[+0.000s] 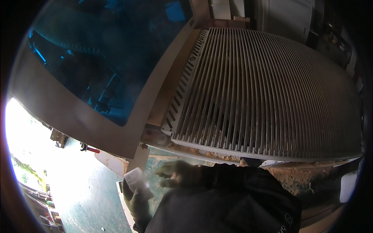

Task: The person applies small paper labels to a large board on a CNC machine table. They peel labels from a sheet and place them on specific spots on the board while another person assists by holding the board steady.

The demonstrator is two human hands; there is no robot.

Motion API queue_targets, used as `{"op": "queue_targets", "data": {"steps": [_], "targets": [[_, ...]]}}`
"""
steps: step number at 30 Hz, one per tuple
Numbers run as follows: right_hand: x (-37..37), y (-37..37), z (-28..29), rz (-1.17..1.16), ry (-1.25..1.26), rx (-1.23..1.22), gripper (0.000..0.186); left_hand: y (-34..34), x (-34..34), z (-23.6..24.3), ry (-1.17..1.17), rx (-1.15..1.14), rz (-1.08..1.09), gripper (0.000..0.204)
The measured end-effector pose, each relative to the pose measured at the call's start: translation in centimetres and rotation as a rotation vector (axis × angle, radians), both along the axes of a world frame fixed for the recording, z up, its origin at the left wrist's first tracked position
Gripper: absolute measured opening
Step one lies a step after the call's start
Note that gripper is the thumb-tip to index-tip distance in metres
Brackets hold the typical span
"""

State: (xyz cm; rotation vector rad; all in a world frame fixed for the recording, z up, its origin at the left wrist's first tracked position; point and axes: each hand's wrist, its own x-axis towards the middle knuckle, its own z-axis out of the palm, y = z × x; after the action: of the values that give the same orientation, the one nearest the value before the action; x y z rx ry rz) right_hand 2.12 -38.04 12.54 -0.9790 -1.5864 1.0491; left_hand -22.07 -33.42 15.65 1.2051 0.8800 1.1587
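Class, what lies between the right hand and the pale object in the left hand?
Head view: between right hand and pale object, a bare gap over greenish floor.

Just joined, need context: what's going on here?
The person's left hand holds a small pale object with print on it; its exact kind is unclear. The right hand is just right of it, apparently empty, fingers apart. Beyond them lies a large slatted bed, with a blue-tinted window to its left.

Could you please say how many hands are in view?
2: the left hand, low in view, holds a pale object; the right hand is open, to its right.
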Motion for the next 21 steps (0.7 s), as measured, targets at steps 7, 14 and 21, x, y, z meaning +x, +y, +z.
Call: {"op": "queue_targets", "data": {"steps": [7,14,21], "targets": [[0.2,-0.1,-0.6,-0.095,0.002,0.085,0.055,-0.4,1.0,0.6,-0.091,-0.053,-0.058,0.088],[0.8,1.7,-1.1,-0.342,0.061,0.442,0.060,1.2,1.7,1.4,-0.085,-0.043,-0.159,0.086],[1.5,3.0,-0.8,-0.406,0.033,0.560,0.069,3.0,2.9,2.2,-0.073,0.016,-0.231,0.087]]}}
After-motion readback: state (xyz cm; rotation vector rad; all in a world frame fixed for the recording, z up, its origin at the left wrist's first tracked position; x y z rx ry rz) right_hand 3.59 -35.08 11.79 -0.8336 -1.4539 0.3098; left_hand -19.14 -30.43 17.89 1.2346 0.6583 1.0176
